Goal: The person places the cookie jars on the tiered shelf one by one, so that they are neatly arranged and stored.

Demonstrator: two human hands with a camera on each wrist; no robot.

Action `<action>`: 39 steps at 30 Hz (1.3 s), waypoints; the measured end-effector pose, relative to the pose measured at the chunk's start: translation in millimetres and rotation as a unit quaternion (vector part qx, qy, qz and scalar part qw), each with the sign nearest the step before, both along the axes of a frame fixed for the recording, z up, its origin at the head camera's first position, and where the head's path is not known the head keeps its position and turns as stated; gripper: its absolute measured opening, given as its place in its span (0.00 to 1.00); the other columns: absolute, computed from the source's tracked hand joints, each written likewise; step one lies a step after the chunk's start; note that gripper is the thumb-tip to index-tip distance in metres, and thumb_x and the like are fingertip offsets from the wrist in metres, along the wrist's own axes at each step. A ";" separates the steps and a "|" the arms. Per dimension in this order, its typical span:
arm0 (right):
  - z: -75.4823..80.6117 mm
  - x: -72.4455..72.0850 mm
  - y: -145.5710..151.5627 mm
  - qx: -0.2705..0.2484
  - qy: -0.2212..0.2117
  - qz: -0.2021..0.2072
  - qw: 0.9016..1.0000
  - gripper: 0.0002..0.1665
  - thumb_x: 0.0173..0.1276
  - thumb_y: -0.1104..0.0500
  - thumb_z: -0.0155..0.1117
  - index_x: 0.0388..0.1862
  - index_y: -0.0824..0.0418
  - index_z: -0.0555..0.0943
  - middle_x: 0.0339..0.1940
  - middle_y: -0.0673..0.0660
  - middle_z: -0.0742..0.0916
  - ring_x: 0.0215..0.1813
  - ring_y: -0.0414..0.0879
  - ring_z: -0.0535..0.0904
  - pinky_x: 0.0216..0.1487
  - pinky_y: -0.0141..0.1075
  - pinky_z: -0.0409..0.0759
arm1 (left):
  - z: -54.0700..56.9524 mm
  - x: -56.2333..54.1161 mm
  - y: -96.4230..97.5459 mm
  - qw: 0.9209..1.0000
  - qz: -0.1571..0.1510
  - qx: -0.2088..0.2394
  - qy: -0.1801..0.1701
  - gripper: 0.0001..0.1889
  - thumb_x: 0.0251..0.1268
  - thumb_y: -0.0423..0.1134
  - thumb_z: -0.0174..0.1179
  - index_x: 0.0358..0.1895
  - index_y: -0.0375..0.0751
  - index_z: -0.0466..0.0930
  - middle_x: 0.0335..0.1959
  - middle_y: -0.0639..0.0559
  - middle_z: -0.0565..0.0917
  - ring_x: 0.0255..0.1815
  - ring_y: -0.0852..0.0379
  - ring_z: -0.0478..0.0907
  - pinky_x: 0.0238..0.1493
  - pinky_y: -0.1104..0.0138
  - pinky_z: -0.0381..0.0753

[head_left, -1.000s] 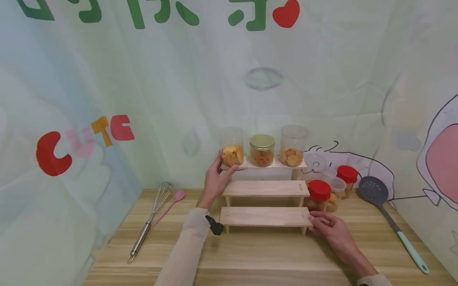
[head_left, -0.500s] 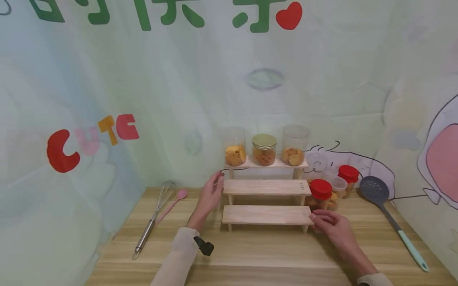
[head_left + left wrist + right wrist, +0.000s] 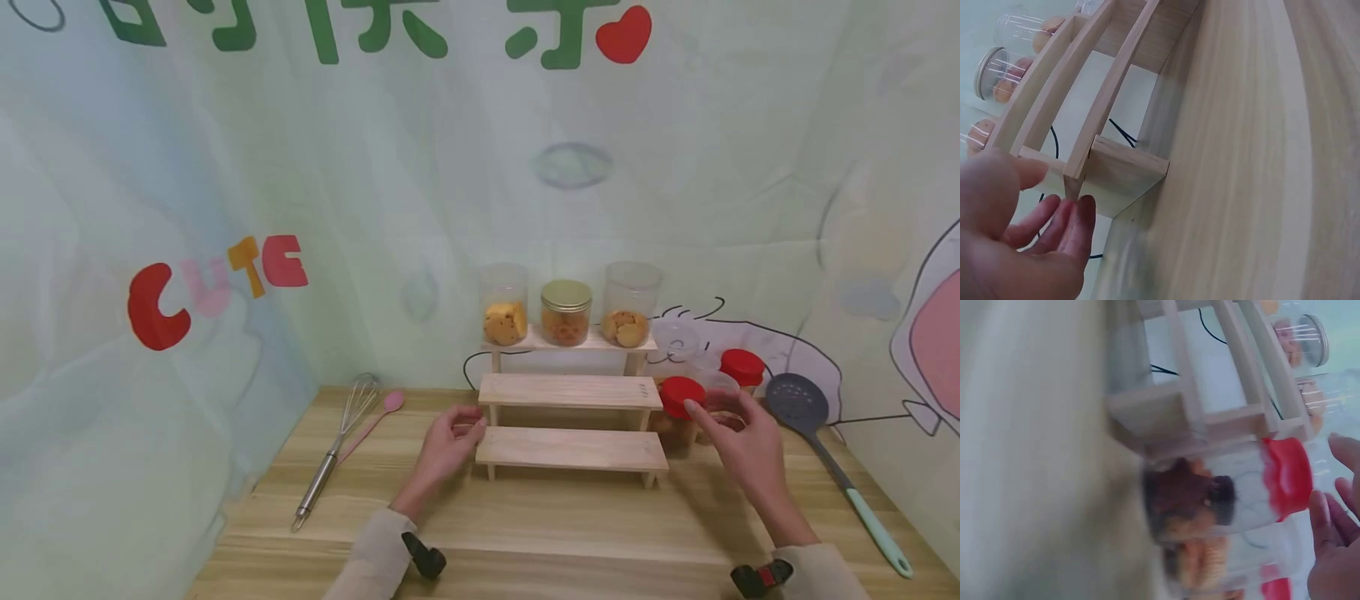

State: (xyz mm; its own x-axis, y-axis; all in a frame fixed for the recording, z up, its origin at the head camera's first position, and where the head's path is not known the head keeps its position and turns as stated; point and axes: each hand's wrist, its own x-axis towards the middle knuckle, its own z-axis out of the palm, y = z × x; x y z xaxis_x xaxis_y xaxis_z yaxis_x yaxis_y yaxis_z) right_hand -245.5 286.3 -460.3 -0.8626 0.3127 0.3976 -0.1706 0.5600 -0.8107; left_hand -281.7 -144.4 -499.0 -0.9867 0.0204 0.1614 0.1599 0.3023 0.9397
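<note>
A three-step wooden display rack (image 3: 570,450) stands on the table. My left hand (image 3: 441,457) is at the left end of its lowest step; in the left wrist view the fingertips (image 3: 1087,209) reach that step's corner, with the thumb apart from them. My right hand (image 3: 753,454) is beside the red-lidded jar (image 3: 677,429) at the rack's right, thumb and fingers spread near its red lid (image 3: 1288,478). Dark brown and golden biscuits show through this clear jar. Behind it a clear-lidded jar (image 3: 716,385) is partly hidden by the right hand.
Along the top step are two tall clear jars of cookies (image 3: 506,321) (image 3: 628,325) and a gold-lidded jar (image 3: 566,321). Another red-lidded jar (image 3: 742,367) stands behind. A slotted skimmer (image 3: 798,404) lies right; a whisk (image 3: 330,458) and pink spoon (image 3: 375,421) lie left.
My left hand has come down from the top step's left end to the lowest step. The right hand has left the lowest step's right end and moved up beside the red-lidded jar.
</note>
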 end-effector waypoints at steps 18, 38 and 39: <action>26.6 -26.0 7.2 0.254 -0.046 0.105 0.960 0.43 0.65 0.52 0.84 0.71 0.73 0.78 0.61 0.78 0.85 0.57 0.70 0.74 0.47 0.54 0.83 | -10.5 6.8 10.5 0.999 0.027 0.024 -0.038 0.15 0.76 0.41 0.69 0.54 0.31 0.86 0.47 0.38 0.92 0.45 0.58 0.87 0.44 0.72 0.82; 92.5 -11.7 4.3 0.173 0.022 0.067 0.982 0.43 0.73 0.48 0.77 0.78 0.68 0.73 0.68 0.75 0.79 0.63 0.72 0.77 0.47 0.33 0.86 | -12.2 5.3 5.4 0.998 0.035 0.013 -0.055 0.18 0.78 0.44 0.67 0.57 0.33 0.84 0.48 0.40 0.92 0.46 0.56 0.86 0.45 0.69 0.80; 97.9 -11.1 1.5 0.169 0.032 0.068 0.983 0.43 0.73 0.48 0.77 0.78 0.67 0.74 0.69 0.74 0.79 0.63 0.71 0.77 0.46 0.25 0.81 | -12.1 5.4 5.2 0.998 0.036 0.012 -0.055 0.18 0.79 0.45 0.67 0.57 0.33 0.84 0.48 0.40 0.92 0.46 0.56 0.86 0.44 0.68 0.80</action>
State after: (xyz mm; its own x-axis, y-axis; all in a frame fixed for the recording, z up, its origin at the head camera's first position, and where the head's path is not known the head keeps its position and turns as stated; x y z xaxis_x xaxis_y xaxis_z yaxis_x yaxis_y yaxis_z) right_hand -256.5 287.8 -362.3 -0.8573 0.0367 0.5135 -0.3072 0.7640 -0.5675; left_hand -276.4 -139.3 -511.1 -0.9973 -0.0531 0.0509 0.0336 0.2870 0.9573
